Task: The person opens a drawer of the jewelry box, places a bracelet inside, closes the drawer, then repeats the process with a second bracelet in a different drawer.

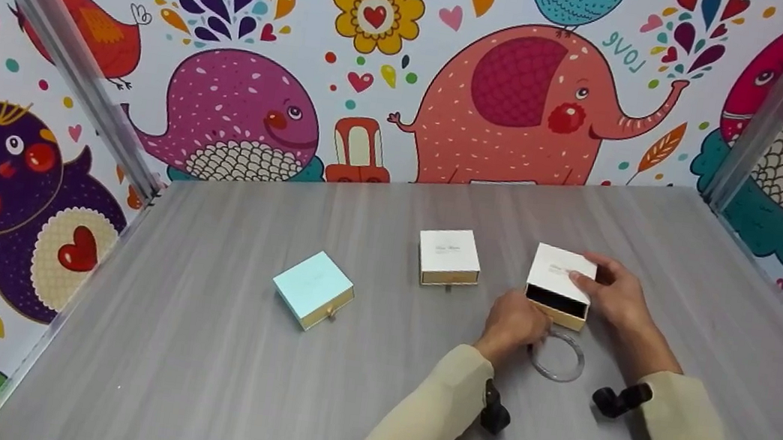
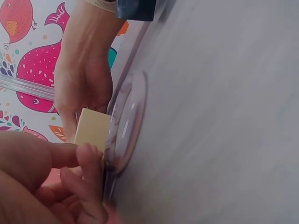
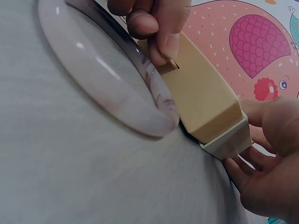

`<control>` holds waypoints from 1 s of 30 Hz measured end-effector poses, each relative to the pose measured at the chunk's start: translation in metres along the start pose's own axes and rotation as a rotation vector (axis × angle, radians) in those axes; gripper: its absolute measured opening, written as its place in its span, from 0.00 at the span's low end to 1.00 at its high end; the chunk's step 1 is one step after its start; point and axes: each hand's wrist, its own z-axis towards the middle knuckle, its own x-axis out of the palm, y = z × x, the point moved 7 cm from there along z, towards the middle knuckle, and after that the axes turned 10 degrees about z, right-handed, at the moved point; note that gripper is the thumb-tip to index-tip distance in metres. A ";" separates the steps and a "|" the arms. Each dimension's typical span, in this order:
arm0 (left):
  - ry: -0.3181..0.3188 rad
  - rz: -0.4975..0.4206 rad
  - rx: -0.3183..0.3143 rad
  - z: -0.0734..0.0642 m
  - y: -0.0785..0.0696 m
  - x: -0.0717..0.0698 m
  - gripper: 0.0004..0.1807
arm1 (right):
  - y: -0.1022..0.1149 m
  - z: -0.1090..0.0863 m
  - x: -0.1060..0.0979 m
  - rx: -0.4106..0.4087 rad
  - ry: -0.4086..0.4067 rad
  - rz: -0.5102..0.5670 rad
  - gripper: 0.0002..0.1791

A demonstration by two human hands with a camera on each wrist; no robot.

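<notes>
At the right of the table a white jewellery box (image 1: pixel 558 265) stands with its gold-edged drawer (image 1: pixel 564 318) pulled partway out, showing a dark inside. My left hand (image 1: pixel 513 321) is at the drawer's front and pinches its small pull tab (image 3: pixel 174 64) between thumb and finger. My right hand (image 1: pixel 619 297) holds the box's outer sleeve from the right, thumb on the top and fingers along the side. A pale bangle with dark streaks (image 1: pixel 555 378) lies flat on the table just in front of the drawer, close to my left fingers.
A second white box (image 1: pixel 449 250), drawer closed, stands left of the one I hold. Farther left a mint-green box (image 1: pixel 313 285) sits turned at an angle, its tab facing front right. Cartoon-printed walls (image 1: pixel 379 82) border the grey wooden table (image 1: pixel 189 375).
</notes>
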 end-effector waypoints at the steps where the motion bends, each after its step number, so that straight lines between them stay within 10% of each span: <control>1: 0.005 -0.008 0.002 0.000 0.000 0.001 0.16 | 0.000 0.000 0.000 -0.002 -0.001 0.002 0.36; 30: 0.116 -0.134 -0.002 -0.012 0.008 0.002 0.17 | 0.000 0.001 0.000 -0.017 -0.009 0.004 0.35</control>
